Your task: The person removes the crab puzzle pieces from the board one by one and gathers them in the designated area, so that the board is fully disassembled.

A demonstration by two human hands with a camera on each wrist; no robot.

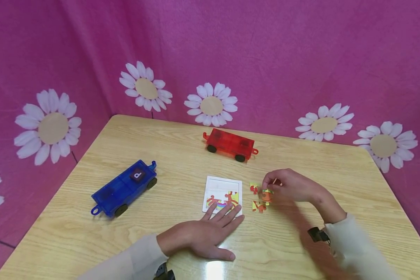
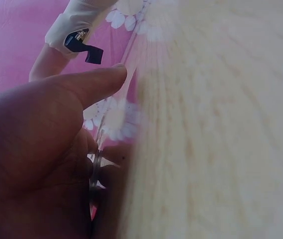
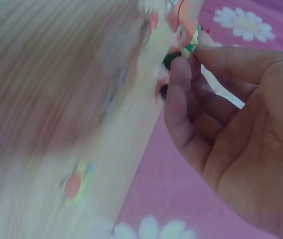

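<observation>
My right hand (image 1: 289,186) pinches a puzzle piece (image 1: 267,195) between thumb and fingertips. In the right wrist view that jigsaw piece (image 3: 187,25) shows orange with a green and yellow edge. Two more loose pieces lie beside it, an upper piece (image 1: 254,188) and a lower piece (image 1: 259,206). My left hand (image 1: 210,234) lies flat with fingers spread, its fingertips over the lower edge of a white puzzle tray (image 1: 224,180). Inside the tray, joined pieces (image 1: 232,197) fill the lower part; the fingers partly hide them.
A red toy wagon (image 1: 230,144) stands behind the tray. To the left is a blue toy wagon (image 1: 124,188) carrying a dark tile (image 1: 137,175) with a white letter. A pink cloth (image 1: 266,58) with daisies hangs behind the wooden table (image 1: 175,155).
</observation>
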